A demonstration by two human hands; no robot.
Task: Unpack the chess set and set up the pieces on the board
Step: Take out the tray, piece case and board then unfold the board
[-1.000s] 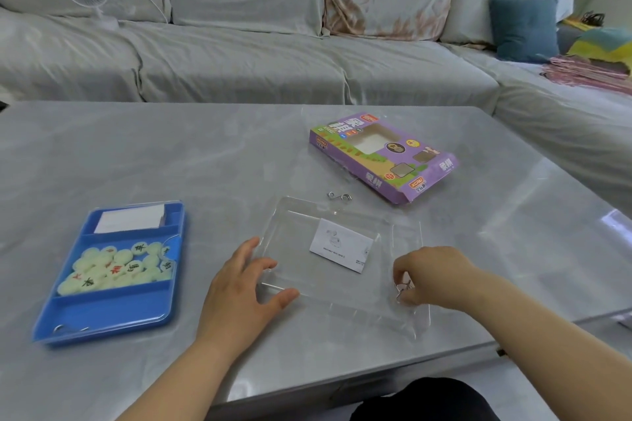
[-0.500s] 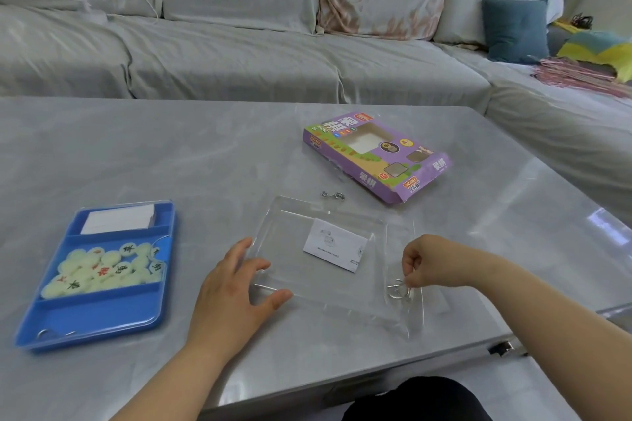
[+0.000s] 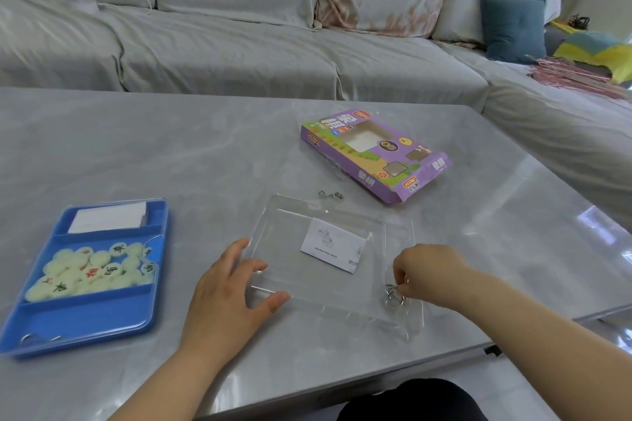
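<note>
Grey table point(image 3: 171, 154): box point(image 3: 376, 154) upper centre looks emptied, pieces point(image 3: 92, 270) heaped in blue tray point(image 3: 85, 314) lower left, no board out yet. Left hand point(image 3: 232, 287) flat on clear lid point(image 3: 284, 249), right hand point(image 3: 427, 277) pinches its metal clip point(image 3: 393, 296)

**Gloss, Clear Plastic and Matt Cloth**

The table point(image 3: 171, 147) has a polished, stone-patterned grey top that mirrors the light. The clear tray point(image 3: 328, 212) is thin, glossy transparent plastic, with a matt white paper slip point(image 3: 333, 246) at its middle. The blue tray point(image 3: 102, 325) is smooth, shiny opaque plastic. Its pale pieces point(image 3: 99, 260) look smooth and faintly waxy. The purple box point(image 3: 427, 178) is printed cardboard with a soft sheen. The small hook point(image 3: 330, 194) and the wire ring point(image 3: 393, 294) pinched by the right hand point(image 3: 427, 273) are bright metal. The sofa cover point(image 3: 239, 55) is wrinkled matt cloth.
</note>
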